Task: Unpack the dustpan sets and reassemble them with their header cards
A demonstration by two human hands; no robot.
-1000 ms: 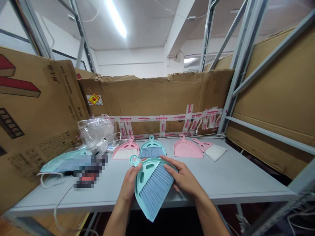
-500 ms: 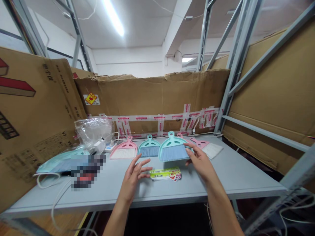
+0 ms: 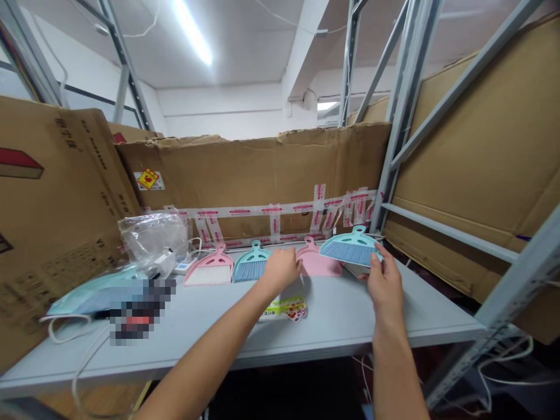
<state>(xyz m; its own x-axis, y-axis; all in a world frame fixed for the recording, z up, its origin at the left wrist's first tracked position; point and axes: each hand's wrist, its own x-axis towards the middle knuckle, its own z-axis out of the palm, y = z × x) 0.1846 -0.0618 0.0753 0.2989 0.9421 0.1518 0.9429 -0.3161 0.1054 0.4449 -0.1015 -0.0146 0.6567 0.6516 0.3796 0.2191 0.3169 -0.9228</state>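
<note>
My right hand grips the edge of a teal dustpan brush with blue bristles, holding it up at the back right of the grey table. My left hand is curled at the back of the table, its fingertips hidden and close to a pink dustpan. To the left of that hand lie a teal brush with blue bristles and a pink brush with white bristles. A printed label sheet lies under my left wrist area. A white-bristled brush is mostly hidden behind my right hand.
A clear plastic bag and a power strip stand at the back left, beside a flat teal packet and white cables. Taped cardboard forms the back wall, and metal rack uprights rise at the right.
The teal brush has moved right and up in my right hand. My left hand has gone from spread open near the label to curled further back beside the pink dustpan.
</note>
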